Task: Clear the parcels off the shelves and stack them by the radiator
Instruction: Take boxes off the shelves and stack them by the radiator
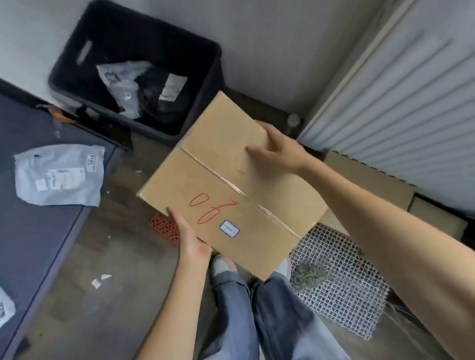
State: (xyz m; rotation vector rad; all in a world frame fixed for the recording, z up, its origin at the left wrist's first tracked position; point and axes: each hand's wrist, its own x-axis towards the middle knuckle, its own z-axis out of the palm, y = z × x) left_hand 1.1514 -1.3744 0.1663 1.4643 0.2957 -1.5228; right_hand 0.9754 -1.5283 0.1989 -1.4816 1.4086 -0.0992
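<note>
Head view, parcel: a flat brown cardboard box (231,186), taped along its middle seam, was held in the air above the wooden floor (101,275), tilted, in front of the person's legs; red handwritten marks and a small blue-edged white sticker (229,228) lay on its top face.
Head view, left hand: the left hand (191,240) gripped the box's near-left edge, thumb on the top face, the other fingers hidden beneath.
Head view, right hand: the right hand (275,151) lay on the far-right part of the top face, thumb stretched across the cardboard, fingers (266,128) curled over the far edge.
Head view, radiator: a white ribbed panel radiator (413,115) stood against the wall at right; flat brown cardboard parcels (372,177) lay on the floor just beside its base, below the held box and apart from it.
Head view, bin: a black plastic crate (204,60) stood in the corner beyond the box, holding grey and black plastic mailer bags (126,83).
Head view, left surface: a dark blue tabletop (21,225) carried a pale grey mailer bag with printed labels (58,177).
Head view, floor: a white wire mesh panel (338,280) lay beneath the box's near-right corner.
</note>
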